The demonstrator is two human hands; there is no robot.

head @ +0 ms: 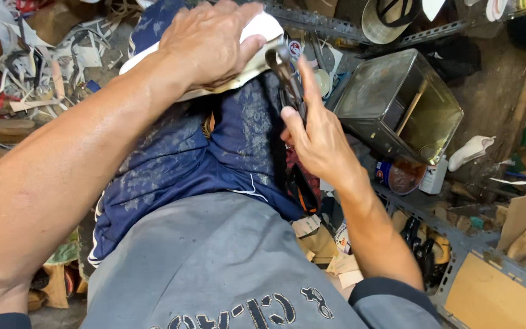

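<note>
My left hand presses down flat on a white shoe piece that rests on my knee, over dusty blue shorts. My right hand grips a pair of dark metal pincers. The pincers' jaws sit at the right edge of the white piece, just beside my left thumb. Most of the white piece is hidden under my left hand.
An open square metal tin stands to the right. Below it are a small round can and a white bottle. Scraps and cuttings litter the floor at the left. Cardboard and metal angle rails lie at the lower right.
</note>
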